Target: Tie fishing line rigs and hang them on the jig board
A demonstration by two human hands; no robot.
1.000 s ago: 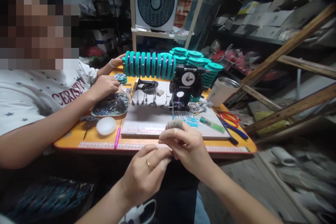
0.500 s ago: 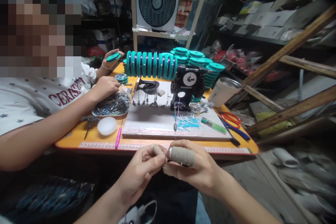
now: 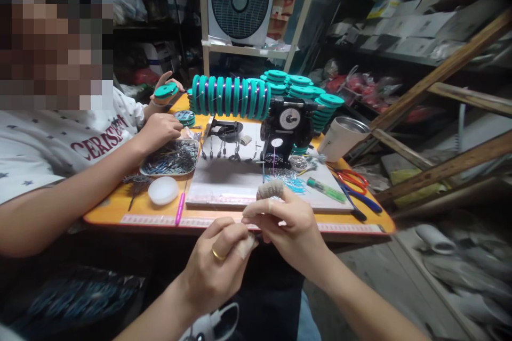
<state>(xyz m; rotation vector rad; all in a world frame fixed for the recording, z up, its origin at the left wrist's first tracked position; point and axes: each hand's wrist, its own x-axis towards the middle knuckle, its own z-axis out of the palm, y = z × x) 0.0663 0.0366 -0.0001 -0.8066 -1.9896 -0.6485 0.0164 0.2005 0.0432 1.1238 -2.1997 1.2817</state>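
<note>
My left hand (image 3: 218, 264) is closed in a pinch at the table's front edge, with a gold ring and a pale wrap on a finger. Close against its fingertips, my right hand (image 3: 286, 226) also pinches, its grey-wrapped finger raised and bent. What the two hold is too small to make out. Beyond them stands a black machine (image 3: 291, 120) with a row of teal spools (image 3: 230, 97) wound with purple line. Blue-and-silver small pieces (image 3: 294, 185) lie behind my right hand on a white board (image 3: 224, 186).
On the left, a person's arm (image 3: 96, 178) reaches past a tray of small metal parts (image 3: 170, 173); the far hand holds a teal spool (image 3: 165, 91). Nearby are a white bowl (image 3: 163, 191) and pink pen (image 3: 180, 209). Pliers (image 3: 362, 197), a green-handled cutter (image 3: 326, 189) and a cup (image 3: 346, 138) stand right.
My right hand has risen and turned, its wrapped finger now lifting over the board. My left hand has rolled over, bringing its ring into view. The other person's spool has tipped slightly and moved left.
</note>
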